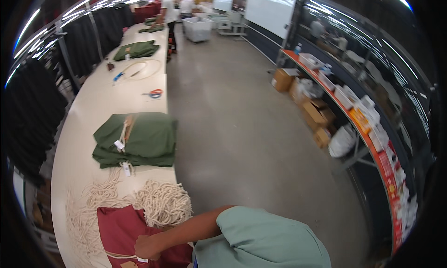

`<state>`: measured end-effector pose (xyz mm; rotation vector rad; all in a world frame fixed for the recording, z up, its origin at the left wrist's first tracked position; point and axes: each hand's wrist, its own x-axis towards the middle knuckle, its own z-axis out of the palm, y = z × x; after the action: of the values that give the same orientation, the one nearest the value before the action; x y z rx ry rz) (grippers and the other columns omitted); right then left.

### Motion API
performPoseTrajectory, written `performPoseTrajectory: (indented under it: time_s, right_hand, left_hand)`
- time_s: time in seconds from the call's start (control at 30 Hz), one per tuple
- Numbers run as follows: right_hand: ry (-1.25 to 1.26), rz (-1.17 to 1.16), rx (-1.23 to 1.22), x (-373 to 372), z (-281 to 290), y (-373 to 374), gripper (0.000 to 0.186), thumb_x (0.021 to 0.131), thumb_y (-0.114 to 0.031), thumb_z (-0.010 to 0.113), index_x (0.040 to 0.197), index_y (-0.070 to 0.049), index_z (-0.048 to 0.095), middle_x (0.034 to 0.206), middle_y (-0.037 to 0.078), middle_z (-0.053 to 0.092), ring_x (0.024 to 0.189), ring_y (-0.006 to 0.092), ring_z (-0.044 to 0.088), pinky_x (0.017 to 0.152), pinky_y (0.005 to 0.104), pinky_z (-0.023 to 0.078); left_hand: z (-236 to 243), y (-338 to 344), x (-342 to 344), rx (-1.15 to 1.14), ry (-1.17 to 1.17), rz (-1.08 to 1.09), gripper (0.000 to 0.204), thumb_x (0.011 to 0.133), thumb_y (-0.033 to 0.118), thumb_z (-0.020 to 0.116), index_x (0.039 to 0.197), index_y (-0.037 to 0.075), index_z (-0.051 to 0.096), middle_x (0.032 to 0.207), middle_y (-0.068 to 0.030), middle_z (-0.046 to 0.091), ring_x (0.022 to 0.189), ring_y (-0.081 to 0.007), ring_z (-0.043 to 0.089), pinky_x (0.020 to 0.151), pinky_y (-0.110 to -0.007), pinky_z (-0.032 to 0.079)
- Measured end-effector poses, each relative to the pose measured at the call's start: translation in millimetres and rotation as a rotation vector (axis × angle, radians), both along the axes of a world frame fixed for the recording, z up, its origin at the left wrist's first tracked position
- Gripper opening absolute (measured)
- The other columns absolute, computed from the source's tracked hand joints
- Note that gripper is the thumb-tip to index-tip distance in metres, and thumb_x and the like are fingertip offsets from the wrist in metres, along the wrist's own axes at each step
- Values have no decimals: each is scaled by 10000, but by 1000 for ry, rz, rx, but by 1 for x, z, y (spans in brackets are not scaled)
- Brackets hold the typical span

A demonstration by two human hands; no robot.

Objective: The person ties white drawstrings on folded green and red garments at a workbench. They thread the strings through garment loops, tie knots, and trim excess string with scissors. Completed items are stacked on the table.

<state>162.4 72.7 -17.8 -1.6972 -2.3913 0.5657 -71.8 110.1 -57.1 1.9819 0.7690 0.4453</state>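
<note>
A folded burgundy cloth item (114,224) lies at the near end of the long pale table (77,142), with a cream cord (116,256) running across it. My right hand (148,247) rests on this cloth, its fingers closed at the cord. Just below the fingers a small white tag (143,260) shows, and a brown patch (128,264) is partly cut off by the lower edge. Beside the cloth sits a thick heap of cream cords (164,204), with more loose cords (84,221) spread to its left. I cannot see my left hand.
Folded green cloth items (144,137) with cords and tags are stacked farther along the table. Beyond them lie scissors (155,93) and another green bundle (136,50). People stand near a white bin (197,30). An orange-edged shelf (335,93) with boxes below runs along the right.
</note>
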Motion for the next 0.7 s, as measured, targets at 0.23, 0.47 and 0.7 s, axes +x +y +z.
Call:
performPoseTrajectory:
  time_s: [0.23, 0.47, 0.7]
  right_hand:
    - [-20, -18, -20, -29, -24, -7, 291, 708, -329, 750, 840, -71, 742, 842, 154, 726, 823, 338, 706, 687, 443, 556]
    - [60, -111, 27, -8, -26, -14, 197, 558, -170, 686, 713, -55, 725, 744, 165, 707, 718, 352, 700, 591, 457, 524]
    - [380, -232, 377, -28, -47, -25, 243, 625, -272, 735, 672, -35, 714, 691, 177, 688, 691, 356, 696, 590, 469, 528]
  left_hand:
    - [-12, 15, -7, 47, 110, -75, 130, 909, 59, 677, 994, -34, 711, 835, -80, 693, 770, -159, 595, 716, -311, 502]
    - [1, 6, -13, 53, 113, -54, 166, 907, 78, 675, 1033, -21, 717, 849, -135, 706, 783, -206, 628, 731, -348, 516]
    - [-4, 12, -9, 79, 118, -77, 160, 900, 75, 683, 1026, -17, 718, 832, -140, 700, 757, -213, 625, 709, -351, 514]
